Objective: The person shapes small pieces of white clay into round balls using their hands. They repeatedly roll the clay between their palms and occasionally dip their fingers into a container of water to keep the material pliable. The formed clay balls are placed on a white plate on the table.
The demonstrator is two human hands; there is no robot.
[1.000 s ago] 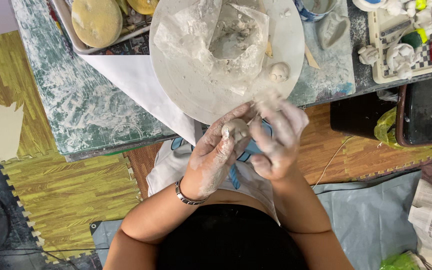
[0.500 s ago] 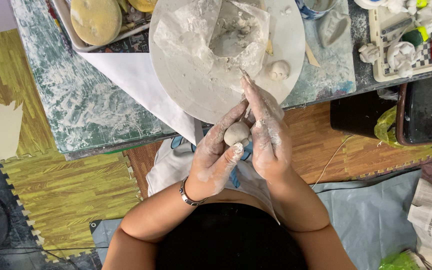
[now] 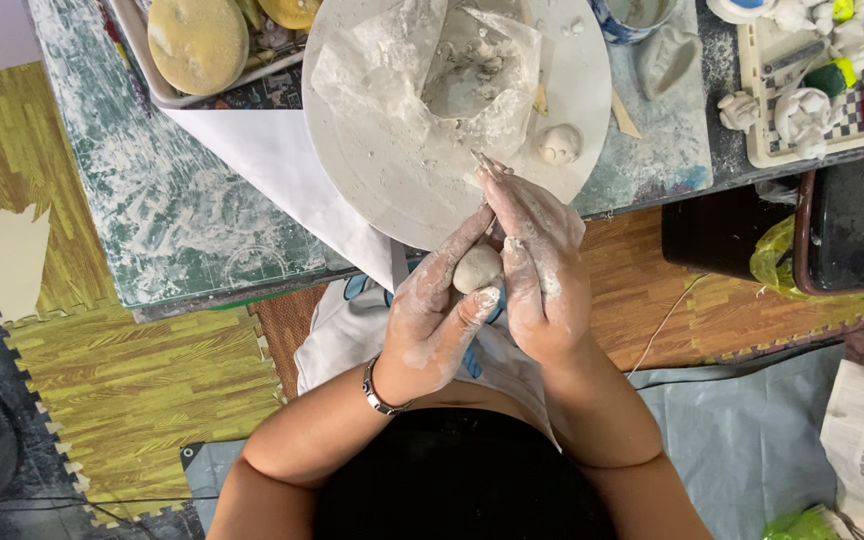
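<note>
A small ball of grey clay (image 3: 476, 268) sits pressed between my two palms, just below the front rim of a round white board (image 3: 372, 170). My left hand (image 3: 432, 310), dusted with clay and wearing a bracelet, cups the ball from the left. My right hand (image 3: 542, 265) lies flat against it from the right, fingers straight and pointing up over the board's edge. On the board lies crumpled clear plastic wrap (image 3: 452, 80) around a lump of clay, and a second small clay ball (image 3: 559, 144) rests at its right side.
The worktable (image 3: 172, 210) is smeared with white clay dust. A tray with a round yellow sponge (image 3: 197, 40) stands at the back left. At the back right a checkered tray (image 3: 822, 90) holds several small clay figures. A black bin with a green bag (image 3: 812, 250) stands to the right.
My right hand has straightened from a curled grip to a flat palm against the clay. The lump now looks rounder and smoother between the palms.
</note>
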